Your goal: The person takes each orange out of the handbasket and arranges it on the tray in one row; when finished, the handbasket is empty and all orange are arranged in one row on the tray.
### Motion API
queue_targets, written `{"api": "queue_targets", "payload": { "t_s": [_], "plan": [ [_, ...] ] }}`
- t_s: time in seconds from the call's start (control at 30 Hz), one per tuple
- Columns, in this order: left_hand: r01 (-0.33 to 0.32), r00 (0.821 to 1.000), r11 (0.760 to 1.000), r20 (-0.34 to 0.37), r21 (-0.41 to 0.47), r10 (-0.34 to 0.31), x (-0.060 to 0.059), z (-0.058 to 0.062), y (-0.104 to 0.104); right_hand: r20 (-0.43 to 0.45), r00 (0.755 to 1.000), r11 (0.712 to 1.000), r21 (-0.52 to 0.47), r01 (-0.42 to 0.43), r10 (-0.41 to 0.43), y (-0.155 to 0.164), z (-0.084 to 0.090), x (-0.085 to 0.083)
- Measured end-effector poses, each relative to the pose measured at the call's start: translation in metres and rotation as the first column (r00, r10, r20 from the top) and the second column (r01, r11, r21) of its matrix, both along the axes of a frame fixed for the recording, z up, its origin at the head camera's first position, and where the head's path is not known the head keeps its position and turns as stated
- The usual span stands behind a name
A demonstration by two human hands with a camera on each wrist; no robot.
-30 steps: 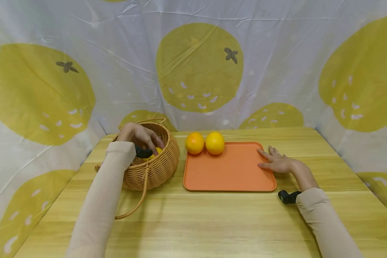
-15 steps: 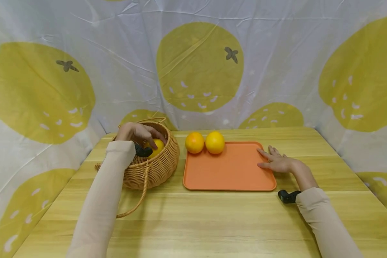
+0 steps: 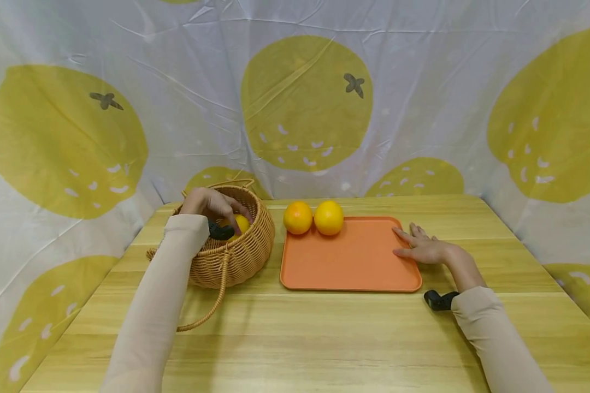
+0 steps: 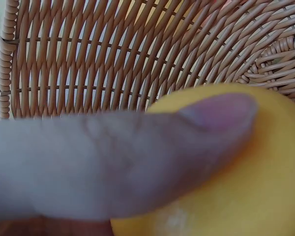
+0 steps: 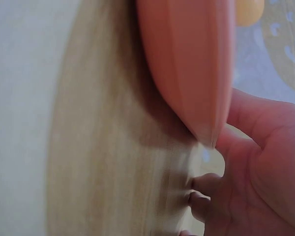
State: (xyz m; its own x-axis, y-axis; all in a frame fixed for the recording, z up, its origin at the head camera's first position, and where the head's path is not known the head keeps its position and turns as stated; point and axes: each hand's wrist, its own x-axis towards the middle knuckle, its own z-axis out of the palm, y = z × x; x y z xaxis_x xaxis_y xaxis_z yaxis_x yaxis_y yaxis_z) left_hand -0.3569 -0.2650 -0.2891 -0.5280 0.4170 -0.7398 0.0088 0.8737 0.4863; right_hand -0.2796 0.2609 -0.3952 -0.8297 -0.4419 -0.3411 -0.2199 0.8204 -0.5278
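My left hand (image 3: 215, 203) reaches into the wicker basket (image 3: 243, 262), fingers bent about an orange (image 3: 242, 224) inside it. Close up in the left wrist view, the thumb (image 4: 128, 162) lies across that orange (image 4: 270, 182); its far side is hidden. To the right lies a flat orange-coloured tray (image 3: 346, 265). At its far left edge sit two more oranges, one at the corner (image 3: 298, 217) and another beside it (image 3: 329, 217). My right hand (image 3: 425, 249) rests at the tray's right edge with fingers spread, some on the rim and others over the table.
All this stands on a wooden table (image 3: 324, 338). The basket's handle (image 3: 215, 311) hangs down onto the tabletop at its near side. A curtain (image 3: 418, 103) with large yellow fruit prints hangs behind and at both sides.
The left hand has shifted slightly inside the basket, and more of its orange shows than one second ago. Tray, the two other oranges and right hand have stayed in place.
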Motion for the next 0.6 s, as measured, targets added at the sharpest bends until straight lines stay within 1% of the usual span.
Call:
{"api": "queue_targets", "payload": {
  "t_s": [0.1,0.17,0.23,0.43,0.5,0.6],
  "plan": [
    [0.012,1.000,1.000,-0.012,-0.018,-0.012,0.000,0.001,0.001,-0.001,1.000,1.000,0.003,0.001,-0.001,0.000,0.000,0.000],
    [-0.001,1.000,1.000,-0.023,-0.023,0.000,0.000,0.002,0.001,-0.003,1.000,1.000,0.003,0.002,-0.002,0.000,0.000,0.000],
    [-0.023,1.000,0.999,-0.019,-0.023,0.023,0.000,0.001,0.001,-0.007,1.000,1.000,0.005,0.003,-0.003,0.000,0.000,0.000],
    [-0.044,0.999,0.998,-0.028,-0.036,0.043,0.001,-0.002,0.001,-0.004,1.000,1.000,-0.005,0.003,-0.003,-0.001,0.001,0.001],
    [-0.069,0.997,0.997,-0.037,-0.043,0.067,0.002,0.001,0.001,0.000,1.000,1.000,-0.008,0.004,-0.004,-0.001,0.001,0.001],
    [-0.068,0.994,0.996,-0.087,-0.050,0.063,0.006,0.012,0.000,-0.001,1.000,1.000,0.000,0.002,-0.002,-0.002,0.001,0.000]
  ]
}}
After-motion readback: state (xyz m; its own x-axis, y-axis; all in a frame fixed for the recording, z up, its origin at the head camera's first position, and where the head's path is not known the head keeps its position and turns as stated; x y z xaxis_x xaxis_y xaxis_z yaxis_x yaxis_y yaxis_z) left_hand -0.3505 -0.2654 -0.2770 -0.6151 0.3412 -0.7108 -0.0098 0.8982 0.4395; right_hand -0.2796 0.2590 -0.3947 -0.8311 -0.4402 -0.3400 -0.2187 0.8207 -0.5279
